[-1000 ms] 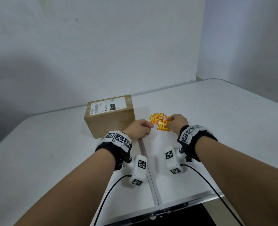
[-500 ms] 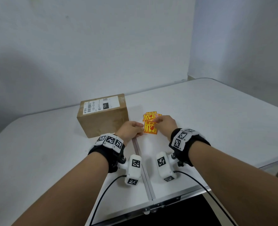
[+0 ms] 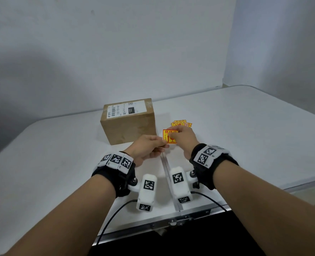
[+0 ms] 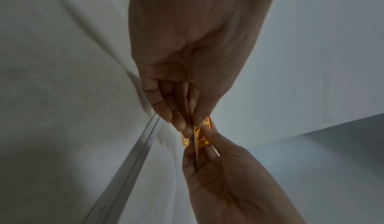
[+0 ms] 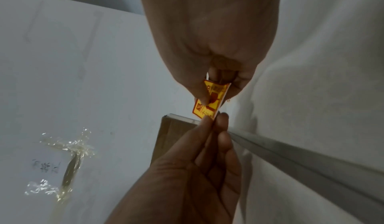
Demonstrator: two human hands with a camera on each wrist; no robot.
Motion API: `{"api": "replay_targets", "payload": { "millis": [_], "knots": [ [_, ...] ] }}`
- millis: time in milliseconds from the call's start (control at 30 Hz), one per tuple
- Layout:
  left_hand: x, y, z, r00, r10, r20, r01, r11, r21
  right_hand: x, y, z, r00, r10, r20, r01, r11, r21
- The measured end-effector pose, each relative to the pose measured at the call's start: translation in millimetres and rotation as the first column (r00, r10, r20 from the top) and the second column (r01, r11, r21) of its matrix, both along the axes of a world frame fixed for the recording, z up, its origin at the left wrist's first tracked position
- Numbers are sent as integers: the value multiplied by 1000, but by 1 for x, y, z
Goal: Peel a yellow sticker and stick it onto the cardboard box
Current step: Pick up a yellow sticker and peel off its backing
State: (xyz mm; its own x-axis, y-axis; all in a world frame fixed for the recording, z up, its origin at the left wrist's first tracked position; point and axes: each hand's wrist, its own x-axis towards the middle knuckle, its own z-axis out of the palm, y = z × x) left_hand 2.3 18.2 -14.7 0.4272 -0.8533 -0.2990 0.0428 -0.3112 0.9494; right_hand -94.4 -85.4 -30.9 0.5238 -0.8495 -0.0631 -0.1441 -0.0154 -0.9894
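Note:
A brown cardboard box point(image 3: 129, 124) with a white shipping label stands on the white table, left of centre. Both hands hold one yellow and red sticker point(image 3: 168, 135) upright just above the table, right of the box's front corner. My left hand point(image 3: 160, 145) pinches its lower left corner. My right hand point(image 3: 177, 134) pinches its right side. The left wrist view shows the sticker point(image 4: 199, 138) edge-on between the fingertips. In the right wrist view the sticker point(image 5: 208, 101) bends slightly, with the box point(image 5: 172, 134) behind it.
Several more yellow stickers point(image 3: 180, 123) lie in a loose pile just beyond the hands. A metal seam point(image 3: 165, 163) runs down the table point(image 3: 245, 135) toward its front edge. Walls close in at the back and right. Clear tape point(image 5: 68, 147) holds a paper on the wall.
The right hand has lifted one sticker off the pile and brought it nearer. The left hand has closed in and now pinches its corner too.

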Motion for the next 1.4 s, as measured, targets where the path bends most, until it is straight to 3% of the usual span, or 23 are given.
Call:
{"api": "replay_targets", "payload": {
  "millis": [267,533,1399],
  "knots": [
    [4,30,6,995,64,-81,-66,998,-21,2,22,6,999,-35,38,38,997,-66],
    [-1,40,8,994,100,-51,-102,994,-43,1,36,15,998,-1,62,14,978,-207],
    [4,42,4,996,92,19,-91,993,-81,6,36,10,999,-13,41,23,968,-250]
  ]
}}
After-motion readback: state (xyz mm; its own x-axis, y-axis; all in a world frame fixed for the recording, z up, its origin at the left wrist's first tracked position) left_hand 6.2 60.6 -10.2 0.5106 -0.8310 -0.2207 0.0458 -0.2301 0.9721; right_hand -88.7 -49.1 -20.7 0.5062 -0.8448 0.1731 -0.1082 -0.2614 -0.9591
